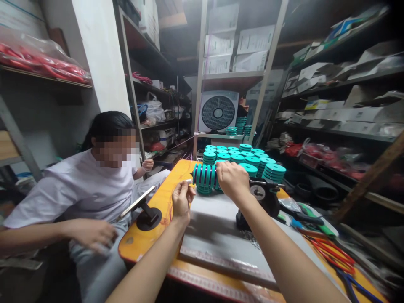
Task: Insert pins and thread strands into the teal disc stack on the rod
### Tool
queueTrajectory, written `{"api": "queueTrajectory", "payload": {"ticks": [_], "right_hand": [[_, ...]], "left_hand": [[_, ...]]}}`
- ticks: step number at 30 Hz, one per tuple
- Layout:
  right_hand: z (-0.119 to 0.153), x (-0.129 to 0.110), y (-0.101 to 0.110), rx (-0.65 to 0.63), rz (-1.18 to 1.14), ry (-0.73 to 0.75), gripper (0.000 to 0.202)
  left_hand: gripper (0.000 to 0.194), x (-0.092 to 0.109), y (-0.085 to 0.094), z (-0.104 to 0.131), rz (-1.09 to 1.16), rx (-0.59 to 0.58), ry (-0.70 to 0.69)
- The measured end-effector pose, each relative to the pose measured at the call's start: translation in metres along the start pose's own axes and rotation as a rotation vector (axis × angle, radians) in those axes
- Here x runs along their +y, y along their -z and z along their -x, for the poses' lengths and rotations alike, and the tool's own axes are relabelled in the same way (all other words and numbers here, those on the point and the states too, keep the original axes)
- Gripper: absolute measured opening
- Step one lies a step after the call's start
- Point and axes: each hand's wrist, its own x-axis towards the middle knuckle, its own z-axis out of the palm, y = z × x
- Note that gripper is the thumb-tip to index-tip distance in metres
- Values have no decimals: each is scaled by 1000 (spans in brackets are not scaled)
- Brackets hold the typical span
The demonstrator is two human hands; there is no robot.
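Note:
A row of teal spools point(203, 176) wound with dark thread sits on a horizontal rod of a black winding device point(263, 195). My right hand point(232, 179) is wrapped over the right end of this row. At its left end, my left hand point(182, 198) pinches a small white piece point(188, 182) between thumb and fingertips, close to the rod's tip. Behind the row stand several stacks of teal spools point(251, 160). A grey board point(214, 227) lies under the device.
A seated person point(75, 189) is at the left, beside a tablet on a black stand point(149, 219). Red cables point(334, 254) and tools lie on the orange table's point(132, 242) right side. A box fan point(217, 111) and loaded shelves stand behind.

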Motion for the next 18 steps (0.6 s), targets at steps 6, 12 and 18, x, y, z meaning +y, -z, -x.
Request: {"api": "queueTrajectory", "payload": {"ticks": [6,12,18], "right_hand": [[0,0,2,18,0,5,45],[1,1,2,11,-7,23,43],[1,0,5,39,-8,-41,43]], "left_hand": [[22,56,-16,-38,-497,-190,-443],[31,71,-67,-73,-895,-705,-479],[8,64,-75,-79,-824,-706,-286]]}}
